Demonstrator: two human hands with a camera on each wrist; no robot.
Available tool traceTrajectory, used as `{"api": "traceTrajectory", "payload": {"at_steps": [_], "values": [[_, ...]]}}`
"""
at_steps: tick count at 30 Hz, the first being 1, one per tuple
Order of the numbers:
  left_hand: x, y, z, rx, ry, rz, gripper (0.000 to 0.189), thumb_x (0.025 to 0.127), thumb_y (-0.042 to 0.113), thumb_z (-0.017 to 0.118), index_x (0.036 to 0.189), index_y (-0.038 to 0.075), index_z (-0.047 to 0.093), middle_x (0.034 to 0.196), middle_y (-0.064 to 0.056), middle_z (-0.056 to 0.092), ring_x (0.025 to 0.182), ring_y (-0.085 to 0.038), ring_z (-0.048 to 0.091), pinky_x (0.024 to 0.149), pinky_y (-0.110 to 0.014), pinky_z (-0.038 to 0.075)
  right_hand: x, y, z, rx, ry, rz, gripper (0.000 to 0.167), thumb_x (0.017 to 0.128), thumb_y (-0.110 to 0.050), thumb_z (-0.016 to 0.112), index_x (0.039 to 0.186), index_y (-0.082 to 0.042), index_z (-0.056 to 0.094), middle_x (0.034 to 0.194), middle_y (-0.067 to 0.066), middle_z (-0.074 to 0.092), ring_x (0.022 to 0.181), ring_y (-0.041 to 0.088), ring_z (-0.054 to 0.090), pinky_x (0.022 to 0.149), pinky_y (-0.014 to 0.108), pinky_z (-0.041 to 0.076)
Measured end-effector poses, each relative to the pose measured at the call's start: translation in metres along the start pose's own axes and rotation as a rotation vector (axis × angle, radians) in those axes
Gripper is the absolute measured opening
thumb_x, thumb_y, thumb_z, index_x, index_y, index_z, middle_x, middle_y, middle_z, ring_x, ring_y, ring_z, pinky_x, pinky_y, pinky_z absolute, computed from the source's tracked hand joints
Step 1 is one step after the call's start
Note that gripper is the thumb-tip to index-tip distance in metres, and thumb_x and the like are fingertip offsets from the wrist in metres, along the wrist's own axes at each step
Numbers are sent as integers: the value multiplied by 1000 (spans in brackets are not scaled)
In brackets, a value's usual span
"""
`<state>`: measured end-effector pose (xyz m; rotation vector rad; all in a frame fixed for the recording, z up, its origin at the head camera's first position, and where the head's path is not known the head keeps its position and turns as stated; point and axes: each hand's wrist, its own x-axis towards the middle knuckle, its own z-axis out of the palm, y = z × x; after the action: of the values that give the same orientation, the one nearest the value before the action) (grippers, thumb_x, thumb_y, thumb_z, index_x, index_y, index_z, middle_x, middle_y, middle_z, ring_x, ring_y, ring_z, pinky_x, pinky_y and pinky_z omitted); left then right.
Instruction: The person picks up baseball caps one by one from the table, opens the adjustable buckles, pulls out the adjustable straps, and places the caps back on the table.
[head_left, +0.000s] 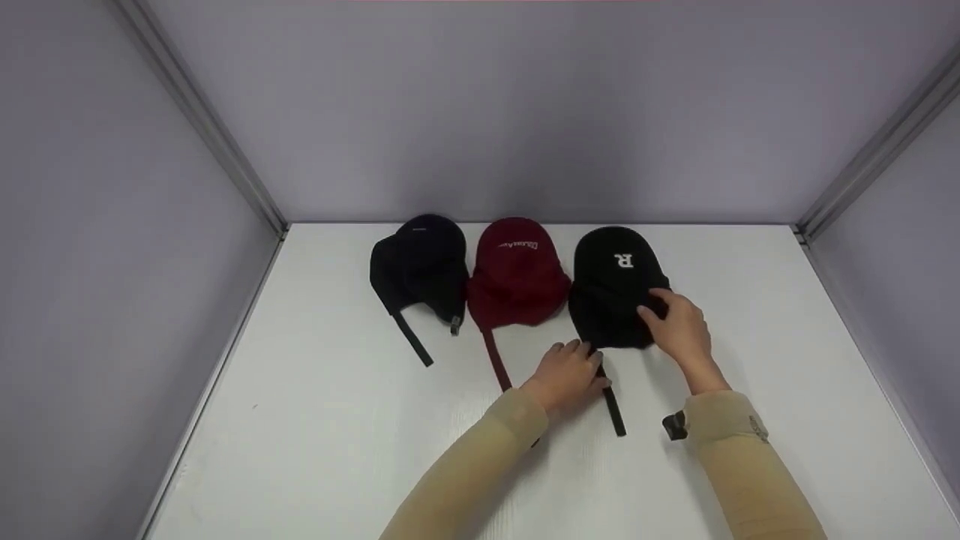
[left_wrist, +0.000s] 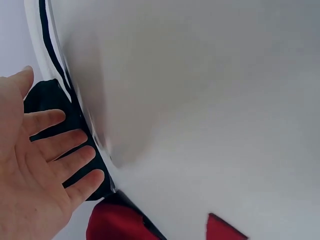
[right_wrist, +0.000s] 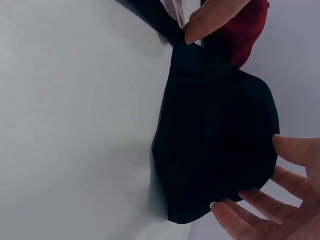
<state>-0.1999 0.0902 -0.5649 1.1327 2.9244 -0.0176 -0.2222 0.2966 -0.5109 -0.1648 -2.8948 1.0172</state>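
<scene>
A black cap [head_left: 611, 300] with a white letter R lies at the right end of a row of caps. My right hand [head_left: 680, 328] holds its right side, the thumb on the crown and fingertips [right_wrist: 220, 210] along the edge in the right wrist view. My left hand [head_left: 566, 375] touches the cap's near left corner, where its loose strap [head_left: 613, 411] begins. Its fingers lie nearly straight against the dark cloth [left_wrist: 100, 190] in the left wrist view. Beside the black cap sits a red cap [head_left: 517, 274] with white lettering, its strap running under my left wrist.
A dark navy cap [head_left: 431, 262] lies left of the red one, its strap hanging toward me and a small buckle [head_left: 455, 325] at its edge. All rest on a white table [head_left: 315, 420] against a grey back wall [head_left: 480, 112], with side walls left and right.
</scene>
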Motion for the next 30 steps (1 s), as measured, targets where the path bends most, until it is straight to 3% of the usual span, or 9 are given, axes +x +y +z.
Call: {"api": "traceTrajectory", "payload": {"at_steps": [7,12,18,30], "values": [[17,1,-8,-56,-116,-76,58,101,58,38,141,18,53,138,-5,53,127,-20,48,101,-36,41,15,0,0,3,-28,18,51,99,-25,59,140,2,48,142,29,44,132,46,39,105,58,33],[25,2,-8,-69,-161,-115,59,101,58,37,143,19,50,142,-7,50,130,-21,45,102,-37,40,22,3,0,9,-83,17,57,100,-24,56,146,5,38,148,30,36,136,47,32,108,57,28],[27,1,-4,-54,-162,-131,61,101,58,37,148,20,44,149,-9,42,135,-23,40,104,-38,39,30,5,1,14,-158,0,65,102,-24,53,151,5,24,153,31,25,140,47,22,111,57,21],[17,-4,-7,-114,-147,-117,65,101,59,36,153,19,36,151,-11,39,138,-24,38,107,-39,37,41,4,-2,-27,-192,-12,69,103,-26,51,151,9,17,154,33,19,141,48,18,113,56,18]]}}
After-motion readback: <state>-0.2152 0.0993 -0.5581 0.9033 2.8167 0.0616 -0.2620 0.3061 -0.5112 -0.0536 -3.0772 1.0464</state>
